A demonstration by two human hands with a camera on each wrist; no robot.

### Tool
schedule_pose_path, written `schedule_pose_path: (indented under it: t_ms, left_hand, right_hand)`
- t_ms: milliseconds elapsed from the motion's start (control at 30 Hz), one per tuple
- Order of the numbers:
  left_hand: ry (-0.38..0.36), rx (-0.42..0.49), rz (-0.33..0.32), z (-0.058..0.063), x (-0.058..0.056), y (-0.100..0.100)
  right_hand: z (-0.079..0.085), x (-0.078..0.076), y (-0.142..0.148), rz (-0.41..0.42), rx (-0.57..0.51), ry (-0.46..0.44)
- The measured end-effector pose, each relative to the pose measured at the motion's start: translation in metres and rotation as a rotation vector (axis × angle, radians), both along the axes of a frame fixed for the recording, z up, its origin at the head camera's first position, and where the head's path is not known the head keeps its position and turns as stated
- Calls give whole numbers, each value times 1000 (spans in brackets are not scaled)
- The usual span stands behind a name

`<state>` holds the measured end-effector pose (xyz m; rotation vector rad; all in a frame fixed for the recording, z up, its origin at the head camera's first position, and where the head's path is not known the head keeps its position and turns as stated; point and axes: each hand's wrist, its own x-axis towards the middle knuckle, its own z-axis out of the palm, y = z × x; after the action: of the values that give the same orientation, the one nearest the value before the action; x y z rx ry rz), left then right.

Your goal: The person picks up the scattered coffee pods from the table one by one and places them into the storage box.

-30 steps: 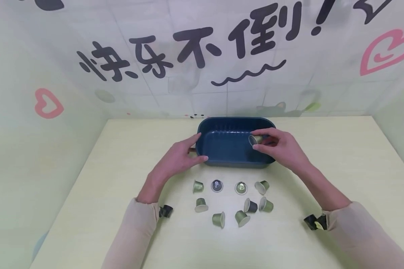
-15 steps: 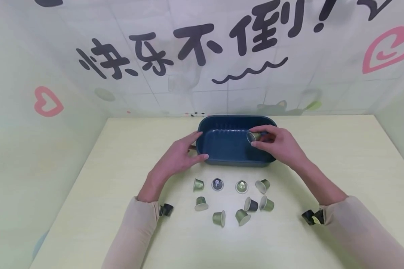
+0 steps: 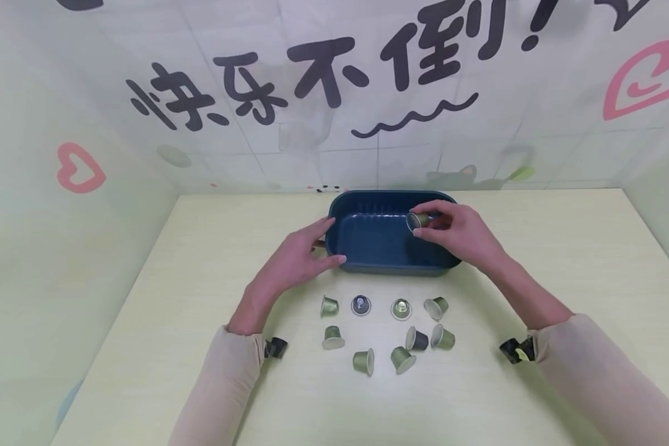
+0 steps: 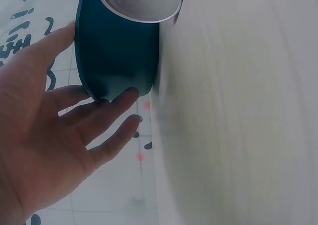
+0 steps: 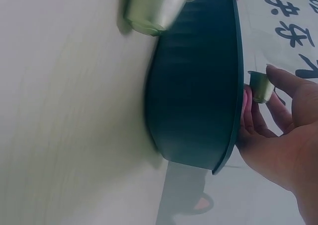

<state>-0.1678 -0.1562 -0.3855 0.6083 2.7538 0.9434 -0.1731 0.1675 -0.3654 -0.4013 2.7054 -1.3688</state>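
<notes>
Over the right part of a dark blue rectangular tub (image 3: 393,269), my right hand (image 3: 468,234) pinches a green coffee capsule (image 3: 420,221) between thumb and fingers. The capsule's pale lid side faces left. The right wrist view has this capsule (image 5: 261,88) above the tub's rim. My left hand (image 3: 294,263) spreads round the tub's left end, thumb at the front rim and forefinger at the back. In the left wrist view its fingers (image 4: 107,118) are extended loosely against the tub's end.
Several coffee capsules lie in front of the tub, mostly green ones (image 3: 363,362), plus a dark blue one (image 3: 360,305) and a blackish one (image 3: 417,339). A wall sheet (image 3: 312,167) with black lettering stands close behind the tub. Side walls flank the pale tabletop (image 3: 212,248).
My right hand has shifted slightly back and to the left with the capsule in its fingers. The left hand stays at the tub's end, and the loose capsules lie as before.
</notes>
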Motion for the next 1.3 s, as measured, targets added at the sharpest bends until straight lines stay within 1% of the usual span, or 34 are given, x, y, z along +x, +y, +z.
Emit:
schedule_pose_path:
  t_ms: [233,533,800,1033,1200,1300]
  left_hand:
    - [-18,36,10,-1,-1,2]
    - [-40,22,37,0,-1,2]
    - [-38,24,34,2,0,3]
    - [-62,26,41,2,-1,4]
    - [-51,37,37,1,0,3]
    - [-62,48,40,0,1,3]
  right_hand:
    - [-1,-7,-5,-4,-3,-9]
    - [-6,-12,-11,-12,10,-27]
    - [-8,-17,-13,-12,19,-41]
    - [-10,-22,-14,8,7,-52]
    - [-12,-24,-18,3,30,-49]
    - [-14,-26,-22,6,47,-53]
